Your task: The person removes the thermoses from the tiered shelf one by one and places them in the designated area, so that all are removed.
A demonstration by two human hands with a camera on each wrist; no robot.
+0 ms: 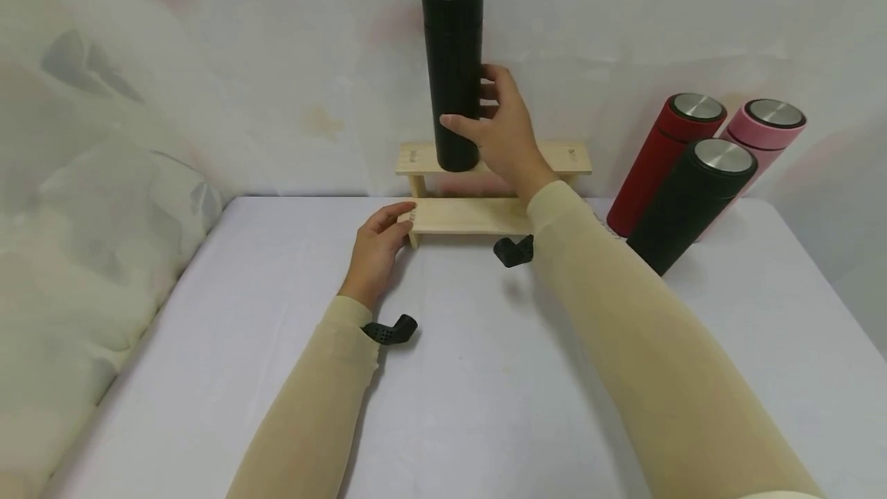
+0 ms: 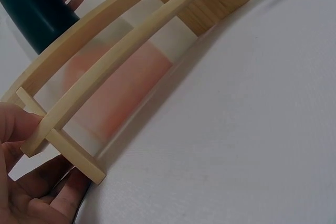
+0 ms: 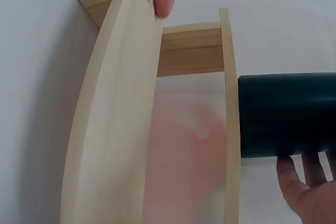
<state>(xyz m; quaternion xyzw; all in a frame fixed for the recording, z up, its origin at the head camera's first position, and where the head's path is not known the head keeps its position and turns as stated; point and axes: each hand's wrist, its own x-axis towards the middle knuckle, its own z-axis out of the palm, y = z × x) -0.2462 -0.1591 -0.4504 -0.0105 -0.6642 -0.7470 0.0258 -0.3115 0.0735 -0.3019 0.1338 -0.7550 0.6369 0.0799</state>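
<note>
A dark thermos bottle (image 1: 453,60) stands upright at the upper step of a small two-step wooden rack (image 1: 471,216). My right hand (image 1: 500,125) grips its lower half from the right, thumb across the front and fingers behind. Seen from the right wrist, the bottle's base (image 3: 252,116) is right at the upper board. At the rack's left end, my left hand (image 1: 377,249) holds the lower board. The left wrist view has the thumb on the board's end (image 2: 35,142) and the other fingers below it, beside the rack's leg.
Right of the rack stand a red thermos (image 1: 665,168), a pink thermos (image 1: 765,133) and another dark thermos (image 1: 693,202), close together with silvery lids. A white cloth covers the table (image 1: 457,406). A patterned curtain (image 1: 277,60) hangs behind the rack.
</note>
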